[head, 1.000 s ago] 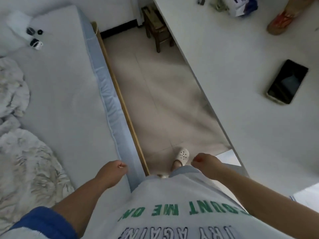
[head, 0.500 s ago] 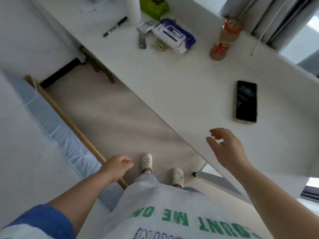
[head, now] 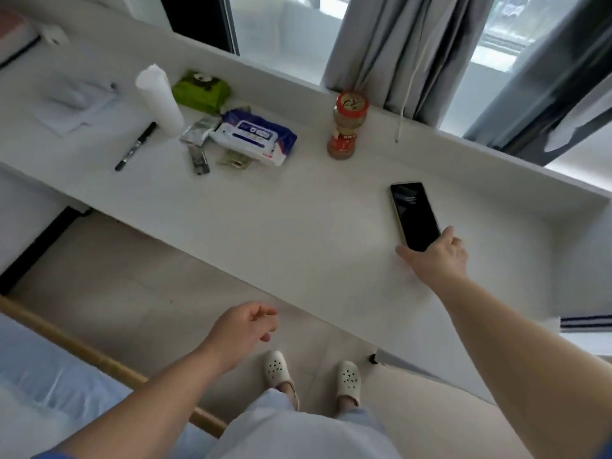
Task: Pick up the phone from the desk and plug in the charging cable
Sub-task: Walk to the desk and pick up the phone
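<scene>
White bench runs along a window wall with grey curtains; tiled floor below, and a bed edge at lower left.

Right hand: fingers spread around the near end of the phone, thumb on the bench to the phone's left, one finger against its right edge. Contact at the near corner only; no closed grip visible. Whether the phone is lifted at all cannot be told; it appears to lie flat on the bench, screen up, dark, long axis running away from the person, towards the right end of the bench.

Left hand: fingers loosely curled, holding nothing, hovering over the floor in front of the bench edge.

White cable hangs down in front of the curtain, its end just above the bench's back ledge, beyond the phone and well apart from it.

Further left on the bench: red-lidded jar upright; wipes pack; green pouch; white roll upright; black pen; white papers.

White clogs on the person's feet, both on the floor.
</scene>
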Motion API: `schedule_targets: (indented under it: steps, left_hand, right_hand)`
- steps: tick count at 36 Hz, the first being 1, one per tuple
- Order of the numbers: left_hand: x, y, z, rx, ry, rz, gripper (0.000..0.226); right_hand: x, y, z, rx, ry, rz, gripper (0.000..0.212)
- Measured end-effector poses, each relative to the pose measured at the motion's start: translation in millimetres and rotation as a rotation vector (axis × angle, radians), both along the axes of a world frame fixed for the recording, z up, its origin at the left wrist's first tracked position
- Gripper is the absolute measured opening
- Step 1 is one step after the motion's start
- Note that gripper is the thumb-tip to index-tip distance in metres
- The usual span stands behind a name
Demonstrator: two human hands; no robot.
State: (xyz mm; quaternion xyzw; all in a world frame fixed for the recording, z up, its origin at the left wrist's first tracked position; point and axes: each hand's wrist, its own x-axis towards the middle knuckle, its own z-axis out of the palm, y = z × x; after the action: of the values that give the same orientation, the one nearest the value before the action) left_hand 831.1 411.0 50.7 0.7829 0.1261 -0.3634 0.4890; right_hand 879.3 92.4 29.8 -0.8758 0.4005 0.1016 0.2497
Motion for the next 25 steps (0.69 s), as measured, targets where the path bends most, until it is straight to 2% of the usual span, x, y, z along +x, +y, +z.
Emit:
schedule_targets:
  steps: [7, 14, 18, 20, 22, 25]
  left_hand:
    - [-1.5, -27.1, 9.8, -0.051, 0.021, 0.040, 0.011]
    - [-3.2, -73.7, 9.9, -0.165, 0.077, 0.169, 0.010]
    - [-7.9, -110.3, 3.1, -0.261, 0.223, 0.245, 0.012]
    - [-9.3, -127.7, -0.8, -0.326, 0.316, 0.299, 0.015]
    - [-10.2, -141.9, -4.1, -0.404, 0.407, 0.348, 0.023]
    - [-12.8, -155.2, -7.8, -0.451, 0.447, 0.369, 0.035]
  right_hand:
    - [-10.1, -1.8, 1.1, -0.079, 0.047, 0.036, 0.075]
    - [-55.7, 8.0, 3.1, 0.037, 0.133, 0.233, 0.076]
    - [-76.3, 14.0, 6.2, 0.146, 0.187, 0.353, 0.075]
    - [-80.7, 14.1, 9.9, 0.236, 0.230, 0.381, 0.074]
    - [-83.1, 13.5, 16.8, 0.421, 0.254, 0.367, 0.070]
    - [-87.2, 12.9, 30.5, 0.729, 0.272, 0.346, 0.045]
